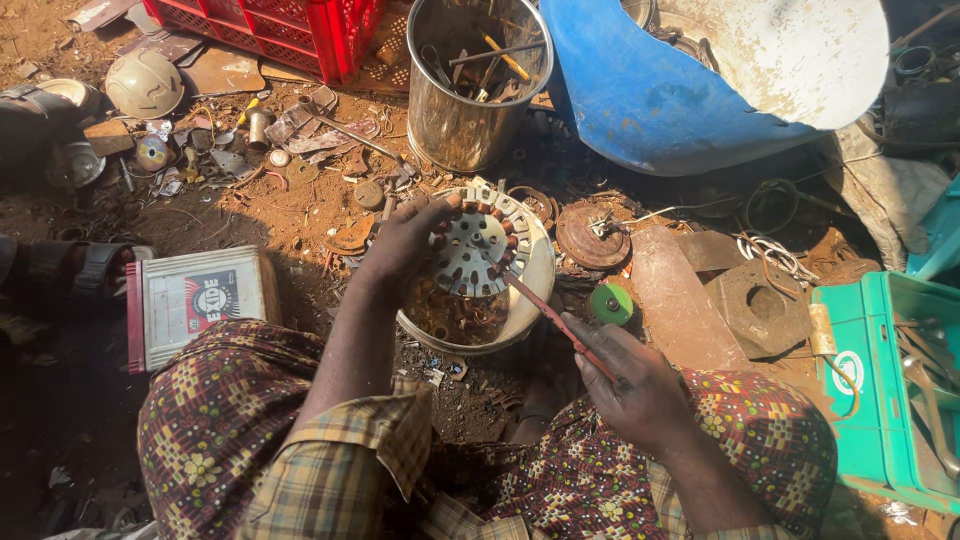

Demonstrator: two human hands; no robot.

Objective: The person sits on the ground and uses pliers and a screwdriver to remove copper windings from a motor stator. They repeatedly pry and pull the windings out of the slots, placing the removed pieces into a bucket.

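1. Left hand [405, 240]: fingers spread and curled over the left rim of the motor stator [480, 250], pressing it down; a gripping hold, not a flat rest.
2. Right hand [640, 385]: closed around the rear end of a thin reddish rod [545, 310], prob. a hacksaw blade or a file; cannot tell which. The rod's tip touches the stator near its centre-right.
3. Stator: round pale metal disc w/ drilled holes, ringed by copper-wound poles. It sits tilted in the mouth of a round metal bowl [530, 300] on the ground, directly in front of the person's knees. Loose copper scraps lie inside the bowl, under the disc.
4. Handling, judged: stator is prob. heavy for its size and stiff, being laminated steel plus copper. Winding wire is soft and bends; its cut ends may be sharp. Best hold is at the outer rim, btwn poles, as the left hand has it; centre holes give a second purchase.
5. Rod, judged: light, thin, somewhat springy; likely to flex or slip if levered hard. Hold well back, as shown.
6. Surroundings: steel bucket [470, 90] of tools just beyond; blue drum [640, 100] to its right; rusty disc [592, 235] and green spool [611, 303] beside the bowl; green crate [885, 400] far right; battery case [200, 300] at left.
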